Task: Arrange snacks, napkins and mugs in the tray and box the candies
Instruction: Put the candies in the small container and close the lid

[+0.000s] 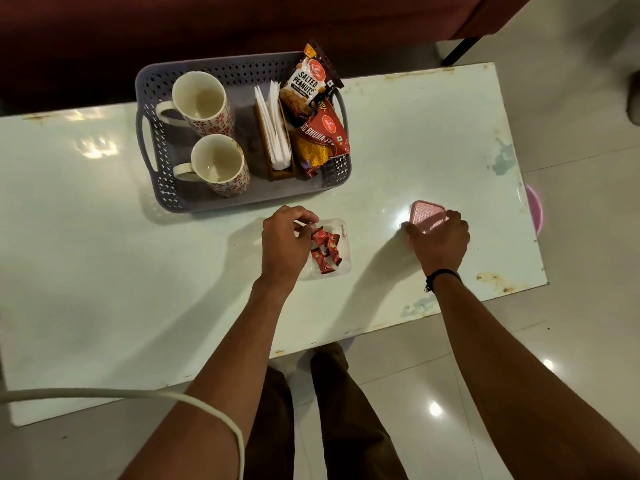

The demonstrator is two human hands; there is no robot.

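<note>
A grey perforated tray (166,188) holds two white mugs with red flowers (202,105) (220,166), a wooden napkin holder (277,133) and two snack packets (306,84) (323,136). In front of it stands a clear plastic box (343,233) with several red wrapped candies (323,249) inside. My left hand (284,240) rests at the box's left rim, fingers curled on its edge. My right hand (440,240) grips the near side of the pink lid (426,214), which lies tilted on the table to the right.
The white glossy table (104,271) ends close to the right of the lid and just below my forearms. A dark red sofa (173,29) stands behind the tray. A white cable (138,394) crosses my left forearm. A pink object (535,209) sits on the floor.
</note>
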